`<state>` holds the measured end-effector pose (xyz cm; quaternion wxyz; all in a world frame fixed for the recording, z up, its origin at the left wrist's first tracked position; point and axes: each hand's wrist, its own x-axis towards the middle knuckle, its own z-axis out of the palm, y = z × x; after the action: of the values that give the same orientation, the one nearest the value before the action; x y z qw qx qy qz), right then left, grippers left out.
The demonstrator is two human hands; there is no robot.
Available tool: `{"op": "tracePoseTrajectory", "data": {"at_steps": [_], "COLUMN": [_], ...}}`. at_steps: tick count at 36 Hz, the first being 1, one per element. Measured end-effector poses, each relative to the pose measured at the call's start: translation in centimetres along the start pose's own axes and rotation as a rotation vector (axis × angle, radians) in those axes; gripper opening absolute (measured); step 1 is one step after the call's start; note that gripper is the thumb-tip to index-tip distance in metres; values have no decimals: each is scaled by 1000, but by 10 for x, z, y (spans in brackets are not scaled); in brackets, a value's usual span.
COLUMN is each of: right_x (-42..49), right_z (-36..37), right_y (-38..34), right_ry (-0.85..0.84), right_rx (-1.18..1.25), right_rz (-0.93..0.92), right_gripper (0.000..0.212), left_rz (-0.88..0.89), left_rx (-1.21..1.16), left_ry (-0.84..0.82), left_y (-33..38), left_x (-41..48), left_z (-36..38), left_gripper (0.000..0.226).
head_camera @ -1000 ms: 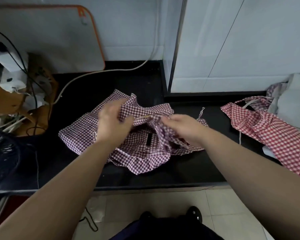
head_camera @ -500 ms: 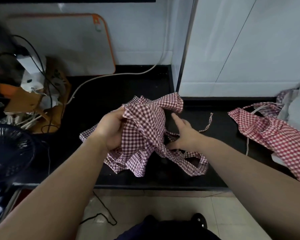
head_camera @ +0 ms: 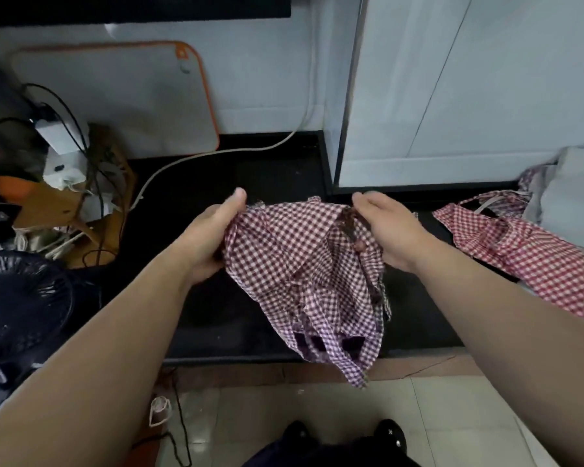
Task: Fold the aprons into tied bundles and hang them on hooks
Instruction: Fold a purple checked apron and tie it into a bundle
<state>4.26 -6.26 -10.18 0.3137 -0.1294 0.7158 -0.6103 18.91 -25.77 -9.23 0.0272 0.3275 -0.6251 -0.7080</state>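
A purple-and-white checked apron (head_camera: 304, 274) hangs bunched in the air above the black counter (head_camera: 216, 318), its lower end drooping past the counter's front edge. My left hand (head_camera: 213, 234) grips its upper left edge, thumb on top. My right hand (head_camera: 388, 230) grips the upper right edge, where a dark strap runs down. A red-and-white checked apron (head_camera: 526, 261) lies spread on the counter at the right. No hooks are in view.
A white board with an orange rim (head_camera: 115, 99) leans on the back wall. Cables, a charger and a cardboard box (head_camera: 68, 197) crowd the left. A dark fan (head_camera: 17, 298) stands at the left edge. Grey cloth (head_camera: 573, 193) lies far right. A white cabinet (head_camera: 469, 89) stands behind.
The purple apron has come up off the counter. My hands moved apart from its bunched middle to its two upper edges, and the cloth now hangs spread between them.
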Motion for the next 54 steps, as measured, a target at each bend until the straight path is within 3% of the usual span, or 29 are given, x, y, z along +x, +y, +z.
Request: {"op": "tracePoseTrajectory", "data": {"at_steps": [2, 5, 8, 10, 12, 15, 19, 23, 25, 28, 30, 33, 36, 40, 42, 44, 47, 54], "right_x": [-7, -27, -42, -58, -68, -91, -134, -176, -195, -218, -236, -253, -263, -270, -276, -278, -283, -281], "right_z": [-6, -16, -35, -47, -51, -60, -76, -95, -98, -96, -91, -88, -91, -91, -89, -83, -67, -42], "right_y": [2, 8, 16, 19, 22, 30, 51, 69, 74, 84, 91, 102, 117, 124, 121, 121, 116, 99], "right_ry": [-68, -190, -225, -262, -273, -144, 49, 230, 168, 49, 20, -30, 62, 207, 246, 269, 246, 260], "right_rx": [-39, -160, -279, -341, -349, -357, -323, -329, -262, 70, 290, 360, 180, -272, -338, -240, 18, 218], "right_rz": [116, 347, 592, 655, 618, 395, 140, -61, -55, 54, 154, 214, 182, 56, 17, 22, 87, 79], "right_gripper": [14, 9, 33, 31, 22, 28, 28, 46, 53, 35, 22, 24, 25, 35, 30, 24, 19, 19], "left_rz": [-5, 9, 87, 165, 221, 243, 2, -288, -404, -528, -563, -561, -423, -45, 52, 24, -48, -214], "left_rx": [58, 258, 492, 589, 698, 668, 394, 276, 272, 242, 240, 249, 278, 534, 598, 648, 588, -62], "left_ry": [-121, -82, 60, 138, 203, 215, -40, -205, -275, -385, -435, -439, -286, 250, 402, 492, 556, 410], "left_y": [-4, -15, -24, -28, -32, -45, -78, -117, -131, -147, -154, -156, -156, -169, -174, -181, -185, -168], "left_x": [0, -1, -6, -15, -20, -46, -90, -136, -158, -189, -211, -230, -240, -236, -235, -236, -243, -257], "left_z": [6, 21, 30, 35, 39, 60, 98, 137, 150, 163, 169, 167, 159, 142, 134, 128, 118, 96], "left_gripper": [71, 84, 61, 48, 40, 21, 20, 27, 25, 28, 29, 28, 17, 18, 20, 29, 38, 47]}}
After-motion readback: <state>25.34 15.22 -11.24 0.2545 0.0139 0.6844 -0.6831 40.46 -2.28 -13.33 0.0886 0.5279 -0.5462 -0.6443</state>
